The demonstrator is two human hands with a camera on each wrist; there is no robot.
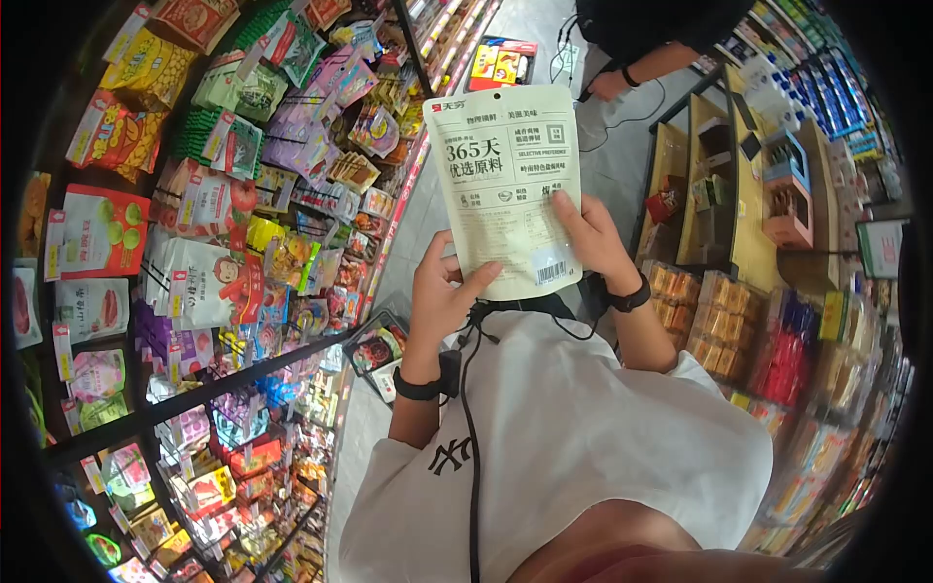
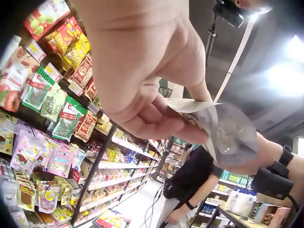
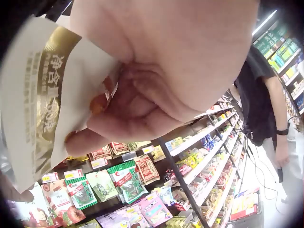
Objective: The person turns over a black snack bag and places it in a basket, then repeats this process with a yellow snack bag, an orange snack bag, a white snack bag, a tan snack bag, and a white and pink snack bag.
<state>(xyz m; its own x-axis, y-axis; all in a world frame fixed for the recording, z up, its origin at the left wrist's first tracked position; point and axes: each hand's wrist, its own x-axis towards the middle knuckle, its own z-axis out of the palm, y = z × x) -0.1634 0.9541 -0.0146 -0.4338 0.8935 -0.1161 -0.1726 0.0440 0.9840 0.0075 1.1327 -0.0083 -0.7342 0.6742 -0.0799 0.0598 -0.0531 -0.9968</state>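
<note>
A pale snack pouch (image 1: 503,194) with dark printed text and a barcode is held upright between both hands in the head view. My left hand (image 1: 445,291) grips its lower left edge, thumb across the printed face and fingers behind. At the right edge, my right hand (image 1: 591,243) pinches the pouch with the thumb on the front. In the left wrist view the pouch's silvery bottom (image 2: 228,133) shows beyond the curled fingers. The right wrist view shows the pouch's other side (image 3: 42,104), with a gold band, and the right fingers curled against it.
Racks of hanging snack bags (image 1: 204,204) line the left side. On the right stand wooden shelves (image 1: 719,175) and stacked packaged goods (image 1: 705,321). Another person (image 1: 651,39) in black stands ahead, near cables on the floor. A basket (image 1: 501,66) with packages lies in the aisle.
</note>
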